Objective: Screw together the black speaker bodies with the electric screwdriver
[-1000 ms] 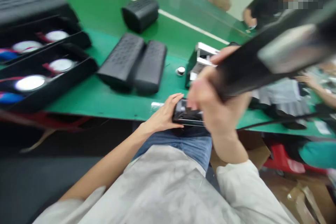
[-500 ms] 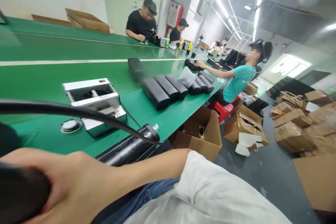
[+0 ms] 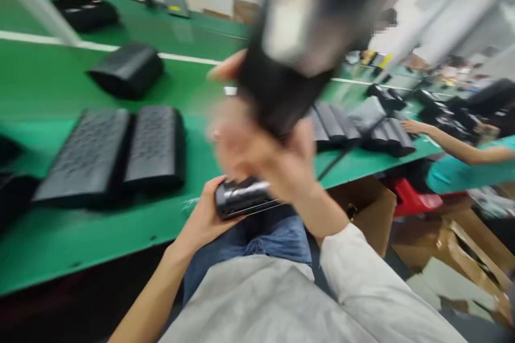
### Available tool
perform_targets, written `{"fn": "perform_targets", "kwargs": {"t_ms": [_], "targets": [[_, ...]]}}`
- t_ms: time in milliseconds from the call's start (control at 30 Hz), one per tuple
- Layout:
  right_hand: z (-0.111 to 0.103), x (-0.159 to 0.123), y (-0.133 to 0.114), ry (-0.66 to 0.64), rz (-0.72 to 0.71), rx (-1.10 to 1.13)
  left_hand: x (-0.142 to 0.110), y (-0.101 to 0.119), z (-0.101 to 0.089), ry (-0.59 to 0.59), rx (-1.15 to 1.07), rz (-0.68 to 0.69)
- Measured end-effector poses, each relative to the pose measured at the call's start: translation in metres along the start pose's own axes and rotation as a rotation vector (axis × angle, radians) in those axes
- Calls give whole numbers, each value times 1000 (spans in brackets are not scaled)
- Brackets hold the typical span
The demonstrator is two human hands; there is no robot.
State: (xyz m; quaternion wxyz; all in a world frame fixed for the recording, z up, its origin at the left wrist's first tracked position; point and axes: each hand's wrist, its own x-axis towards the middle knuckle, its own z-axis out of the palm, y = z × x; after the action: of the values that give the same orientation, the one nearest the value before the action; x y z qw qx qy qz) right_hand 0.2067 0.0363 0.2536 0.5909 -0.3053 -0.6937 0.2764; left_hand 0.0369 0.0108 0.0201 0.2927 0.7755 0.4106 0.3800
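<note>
The right hand (image 3: 257, 144) curls closed around a black cylindrical housing (image 3: 281, 59), raised high, apparently to bring it into view, though blur hides the exact grip. The left hand (image 3: 209, 211) cups a glossy dark casing (image 3: 241, 198) low over the denim lap (image 3: 249, 241), seemingly steadied there just off the desk's (image 3: 80, 241) front edge, with perforated black housings (image 3: 155, 147) lying side by side within reach.
</note>
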Motion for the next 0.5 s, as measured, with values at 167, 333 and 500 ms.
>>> {"fn": "perform_targets", "kwargs": {"t_ms": [167, 333, 500], "targets": [[-30, 82, 71, 308, -109, 33, -36, -9, -15, 55, -23, -85], [-27, 109, 126, 312, 37, 19, -31, -6, -13, 42, -33, -58], [-18, 117, 151, 228, -3, 81, -33, -6, -14, 39, -45, -59]]}}
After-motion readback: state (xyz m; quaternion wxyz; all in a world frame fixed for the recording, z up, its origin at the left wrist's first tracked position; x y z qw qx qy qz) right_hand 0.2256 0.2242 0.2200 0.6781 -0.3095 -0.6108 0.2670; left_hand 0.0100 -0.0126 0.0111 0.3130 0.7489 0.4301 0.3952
